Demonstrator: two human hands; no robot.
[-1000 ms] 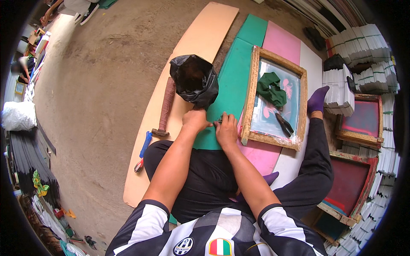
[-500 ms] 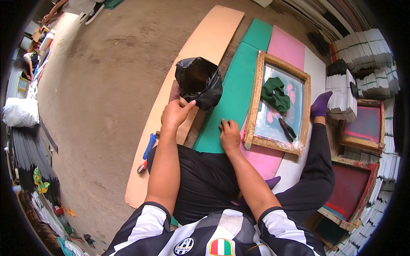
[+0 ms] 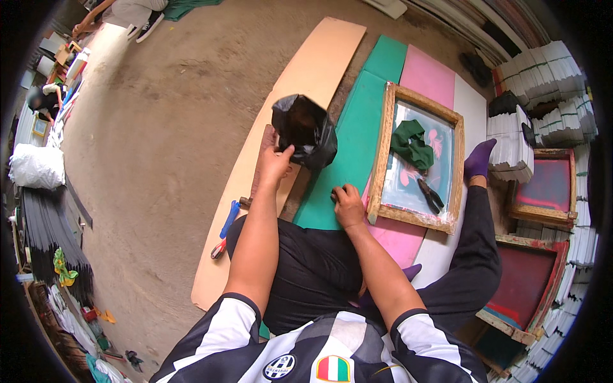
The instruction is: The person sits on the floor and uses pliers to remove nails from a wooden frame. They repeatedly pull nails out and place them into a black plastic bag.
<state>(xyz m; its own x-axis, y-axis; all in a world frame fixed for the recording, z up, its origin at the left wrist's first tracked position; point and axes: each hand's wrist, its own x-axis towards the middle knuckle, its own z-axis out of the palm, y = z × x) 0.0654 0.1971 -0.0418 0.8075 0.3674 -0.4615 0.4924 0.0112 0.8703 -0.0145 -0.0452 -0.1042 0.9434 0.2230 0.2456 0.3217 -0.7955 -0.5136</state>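
Observation:
My left hand (image 3: pixel 276 165) grips the near rim of a black plastic bag (image 3: pixel 324 143), thumb on top. The bag's mouth gapes upward; its dark inside cannot be made out. Beneath that hand, a brown strip-like piece (image 3: pixel 264 159) lies on the peach board (image 3: pixel 306 64). My right hand (image 3: pixel 348 205) rests low over the green board (image 3: pixel 357 108), fingers curled in with a small dark spot at their tips. To its right lies a wooden-framed printing screen (image 3: pixel 380 153). On its mesh are a crumpled dark green cloth (image 3: pixel 412 143) and black-handled pliers (image 3: pixel 430 195).
By my left knee lie a blue-handled tool (image 3: pixel 230 218) and a red tool (image 3: pixel 219 249). Pink (image 3: pixel 428 70) and white boards (image 3: pixel 469 96) adjoin the green one. More framed screens (image 3: pixel 520 281) and paper stacks (image 3: pixel 511 143) line the right. Another person (image 3: pixel 137 16) sits far left.
My view has shifted slightly, so most of the scene sits a little lower and further right. The left hand keeps its grip on the bag. My right fingers have curled in more.

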